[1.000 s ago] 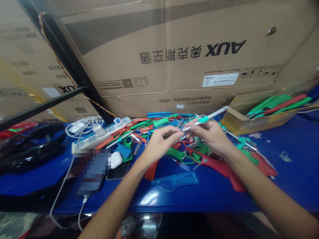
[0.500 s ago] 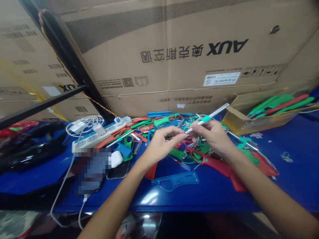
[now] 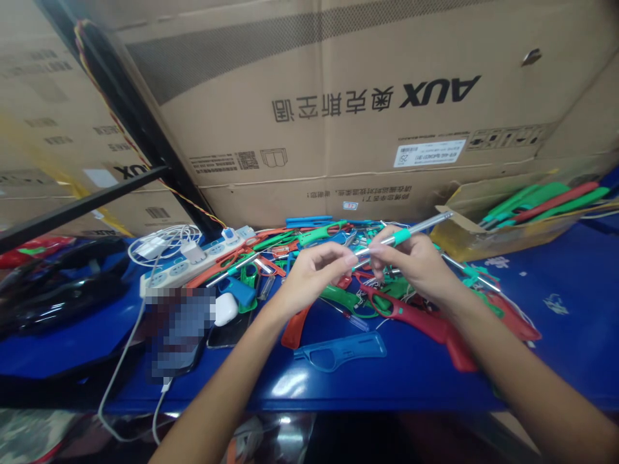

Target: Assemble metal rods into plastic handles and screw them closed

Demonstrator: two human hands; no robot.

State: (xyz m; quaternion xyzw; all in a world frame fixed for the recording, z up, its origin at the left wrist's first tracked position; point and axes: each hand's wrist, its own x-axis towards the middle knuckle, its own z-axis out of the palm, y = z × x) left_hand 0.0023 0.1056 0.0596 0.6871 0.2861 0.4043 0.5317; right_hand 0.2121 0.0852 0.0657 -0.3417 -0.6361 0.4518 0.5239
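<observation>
My right hand (image 3: 420,267) is closed around a thin metal rod with a teal sleeve (image 3: 410,232), which points up and to the right. My left hand (image 3: 312,277) pinches at the rod's near end, fingertips touching it; what they hold there is too small to make out. Both hands hover above a heap of red, green and blue plastic handle shells (image 3: 348,290) on the blue table (image 3: 416,374). A single blue shell (image 3: 341,351) lies nearest to me.
A cardboard box of green and red shells (image 3: 527,216) stands at the right. A white power strip with chargers (image 3: 193,261), a phone (image 3: 178,335) and white earbud case (image 3: 225,309) lie at the left. Large cartons (image 3: 338,103) wall off the back. Black curved parts (image 3: 53,283) sit far left.
The rod has tilted lower and its tip has swung a little right. My left hand's fingertips have closed in on its near end.
</observation>
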